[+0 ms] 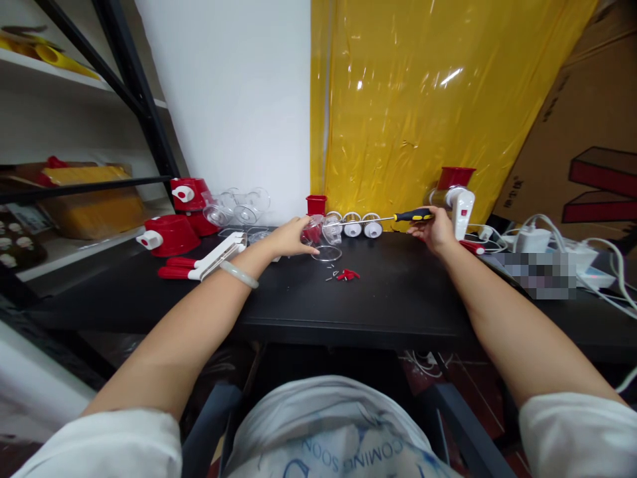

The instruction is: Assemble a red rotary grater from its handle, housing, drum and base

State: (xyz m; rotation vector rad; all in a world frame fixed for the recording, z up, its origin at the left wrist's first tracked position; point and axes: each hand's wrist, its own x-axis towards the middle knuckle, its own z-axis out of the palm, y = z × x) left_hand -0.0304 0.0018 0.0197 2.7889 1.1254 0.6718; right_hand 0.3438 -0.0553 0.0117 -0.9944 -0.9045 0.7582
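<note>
The left hand grasps a clear plastic housing over the desk; its far fingers are hidden, and whether the housing rests on the surface is unclear. Right of the housing, the right hand grips the screwdriver by its handle. The shaft points toward the housing; tip contact cannot be determined. Small red parts lie in front of the housing, individual shapes indistinct. Behind it, a red hopper is partly covered.

At the left stands a shelf rack, which bears a carton. A yellow sheet hangs beside a white wall. At the right, white cables lie near brown cardboard.
</note>
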